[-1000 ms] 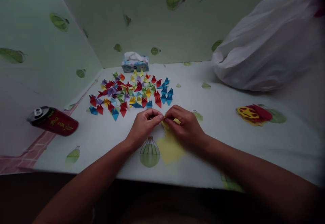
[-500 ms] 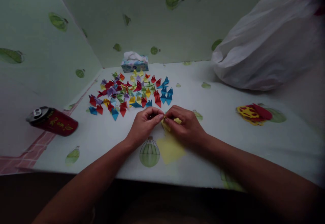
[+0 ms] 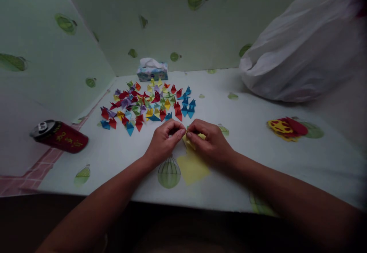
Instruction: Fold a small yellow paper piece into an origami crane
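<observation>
Both hands meet above the middle of the table, fingertips almost touching. My left hand (image 3: 165, 138) is closed, thumb and forefinger pinched at the tip of a small yellow folded paper (image 3: 189, 143). Closed round the other side of that paper is my right hand (image 3: 208, 140), which hides much of it. Flat on the table just below lie square sheets of yellow paper (image 3: 194, 169). Beyond my left hand spreads a crowd of small folded paper birds (image 3: 156, 98) in red, blue, yellow, green and purple.
A red drink can (image 3: 61, 136) stands at the left. Behind the birds is a tissue box (image 3: 152, 72). A big white plastic bag (image 3: 295, 54) bulges at the back right, and red and yellow cut-out pieces (image 3: 286, 128) lie on the patterned tablecloth (image 3: 237, 191).
The fingertips have shifted very slightly around the yellow folded paper. Everything else on the table stays where it was.
</observation>
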The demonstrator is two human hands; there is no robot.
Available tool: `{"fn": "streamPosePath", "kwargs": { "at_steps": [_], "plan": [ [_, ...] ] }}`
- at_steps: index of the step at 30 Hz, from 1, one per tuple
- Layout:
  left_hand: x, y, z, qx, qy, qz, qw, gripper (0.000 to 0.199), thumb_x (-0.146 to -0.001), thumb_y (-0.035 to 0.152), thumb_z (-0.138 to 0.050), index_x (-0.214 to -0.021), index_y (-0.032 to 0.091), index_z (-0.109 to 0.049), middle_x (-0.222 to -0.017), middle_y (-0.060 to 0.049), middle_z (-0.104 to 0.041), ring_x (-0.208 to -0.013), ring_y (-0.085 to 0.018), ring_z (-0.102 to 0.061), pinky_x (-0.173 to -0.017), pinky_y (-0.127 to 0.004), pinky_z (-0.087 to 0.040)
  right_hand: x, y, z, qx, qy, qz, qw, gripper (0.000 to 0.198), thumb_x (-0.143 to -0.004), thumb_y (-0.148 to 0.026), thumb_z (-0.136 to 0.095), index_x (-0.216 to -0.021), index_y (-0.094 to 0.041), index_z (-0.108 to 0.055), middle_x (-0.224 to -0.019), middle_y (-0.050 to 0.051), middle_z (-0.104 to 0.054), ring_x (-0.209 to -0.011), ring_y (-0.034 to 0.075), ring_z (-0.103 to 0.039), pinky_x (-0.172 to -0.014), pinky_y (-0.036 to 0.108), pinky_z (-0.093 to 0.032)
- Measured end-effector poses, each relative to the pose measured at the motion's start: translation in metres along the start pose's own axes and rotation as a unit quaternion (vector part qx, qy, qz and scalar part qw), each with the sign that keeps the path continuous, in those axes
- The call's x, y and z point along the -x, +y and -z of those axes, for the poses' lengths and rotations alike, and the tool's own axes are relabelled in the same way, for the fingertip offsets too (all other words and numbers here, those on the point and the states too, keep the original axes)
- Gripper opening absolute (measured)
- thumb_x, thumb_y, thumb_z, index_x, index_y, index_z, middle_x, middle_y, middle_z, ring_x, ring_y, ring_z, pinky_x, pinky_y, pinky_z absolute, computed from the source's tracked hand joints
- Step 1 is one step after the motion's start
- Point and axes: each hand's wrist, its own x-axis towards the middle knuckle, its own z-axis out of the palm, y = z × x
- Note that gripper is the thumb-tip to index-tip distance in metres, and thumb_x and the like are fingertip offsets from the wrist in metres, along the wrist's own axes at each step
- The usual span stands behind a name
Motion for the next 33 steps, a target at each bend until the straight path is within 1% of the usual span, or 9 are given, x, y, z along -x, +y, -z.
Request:
{"fn": "streamPosePath", "kwargs": {
  "at_steps": [6, 9, 12, 16, 20, 23, 26, 31, 33],
  "plan": [
    [0.0013, -0.0016, -0.002, -0.003, 0.006, -0.017, 1.0, 0.013, -0.089, 0.029, -0.061, -0.083, 0.018, -0.065, -0.082, -0.002, -0.061, -0.077, -0.016, -0.055, -0.073, -0.028, -0.042, -0.0019, -0.0007, 0.0013, -0.019, 0.001, -0.008, 1.0, 0.016, -0.087, -0.015, -0.054, -0.071, -0.019, -0.053, -0.069, 0.0, -0.055, -0.064, 0.013, -0.05, -0.061, 0.027, -0.039],
    [0.0014, -0.0013, -0.0021, 0.003, 0.013, -0.017, 1.0, 0.014, -0.091, 0.029, -0.059, -0.085, 0.018, -0.068, -0.084, -0.003, -0.063, -0.08, -0.017, -0.057, -0.077, -0.029, -0.043, -0.0027, -0.0021, 0.0033, -0.041, -0.005, -0.051, 0.998, 0.016, -0.086, -0.017, -0.055, -0.071, -0.018, -0.055, -0.066, -0.001, -0.055, -0.062, 0.013, -0.049, -0.06, 0.027, -0.038],
    [0.001, -0.0018, -0.0024, 0.005, 0.017, -0.018, 1.0, 0.012, -0.089, 0.028, -0.063, -0.085, 0.018, -0.068, -0.084, -0.003, -0.064, -0.08, -0.016, -0.058, -0.076, -0.028, -0.044, -0.0029, -0.0035, 0.0039, -0.081, -0.011, -0.103, 0.991, 0.016, -0.087, -0.021, -0.056, -0.071, -0.018, -0.055, -0.062, -0.001, -0.055, -0.061, 0.013, -0.049, -0.058, 0.027, -0.037],
    [-0.0001, -0.0035, -0.0035, 0.008, 0.028, -0.033, 0.999, 0.009, -0.085, 0.026, -0.068, -0.082, 0.018, -0.067, -0.082, -0.002, -0.063, -0.077, -0.015, -0.057, -0.072, -0.027, -0.044, -0.003, -0.0044, 0.0031, -0.123, -0.027, -0.131, 0.983, 0.017, -0.086, -0.025, -0.056, -0.071, -0.018, -0.056, -0.061, -0.002, -0.054, -0.058, 0.012, -0.047, -0.056, 0.026, -0.035],
    [-0.0009, -0.0037, -0.0038, -0.002, 0.032, -0.059, 0.998, 0.007, -0.085, 0.023, -0.068, -0.081, 0.017, -0.066, -0.081, -0.001, -0.061, -0.076, -0.013, -0.057, -0.071, -0.026, -0.044, -0.0024, -0.0055, 0.0027, -0.13, -0.038, -0.135, 0.982, 0.017, -0.084, -0.025, -0.056, -0.069, -0.018, -0.054, -0.062, -0.002, -0.053, -0.057, 0.011, -0.045, -0.056, 0.026, -0.035],
    [-0.0006, -0.0028, -0.0038, -0.009, 0.03, -0.058, 0.998, 0.008, -0.085, 0.023, -0.067, -0.08, 0.017, -0.065, -0.079, 0.0, -0.06, -0.073, -0.012, -0.055, -0.068, -0.025, -0.043, -0.0016, -0.0061, 0.0021, -0.124, -0.033, -0.134, 0.983, 0.018, -0.085, -0.025, -0.056, -0.069, -0.018, -0.054, -0.063, -0.001, -0.052, -0.059, 0.011, -0.045, -0.057, 0.027, -0.035],
    [0.0002, -0.0026, -0.0044, 0.011, 0.033, -0.038, 0.999, 0.01, -0.085, 0.025, -0.066, -0.08, 0.017, -0.064, -0.078, 0.0, -0.06, -0.071, -0.012, -0.054, -0.067, -0.025, -0.043, -0.0013, -0.0054, 0.0011, -0.109, -0.025, -0.124, 0.986, 0.018, -0.086, -0.026, -0.056, -0.071, -0.017, -0.056, -0.065, -0.001, -0.053, -0.061, 0.012, -0.045, -0.059, 0.027, -0.036],
    [0.0009, -0.0039, -0.0058, 0.067, 0.038, 0.022, 0.997, 0.016, -0.084, 0.031, -0.068, -0.08, 0.016, -0.063, -0.075, 0.0, -0.061, -0.069, -0.012, -0.054, -0.066, -0.026, -0.043, -0.0013, -0.002, -0.0001, -0.08, -0.008, -0.104, 0.991, 0.017, -0.088, -0.024, -0.055, -0.073, -0.017, -0.055, -0.069, -0.001, -0.053, -0.064, 0.012, -0.046, -0.062, 0.028, -0.037],
    [0.0012, -0.0043, -0.0066, 0.085, 0.038, 0.03, 0.995, 0.017, -0.084, 0.032, -0.068, -0.081, 0.016, -0.063, -0.073, 0.001, -0.061, -0.068, -0.012, -0.055, -0.066, -0.025, -0.044, -0.0011, -0.0007, -0.001, -0.076, -0.003, -0.1, 0.992, 0.016, -0.089, -0.023, -0.055, -0.074, -0.017, -0.055, -0.07, 0.0, -0.053, -0.065, 0.012, -0.046, -0.063, 0.028, -0.037]
  ]
}}
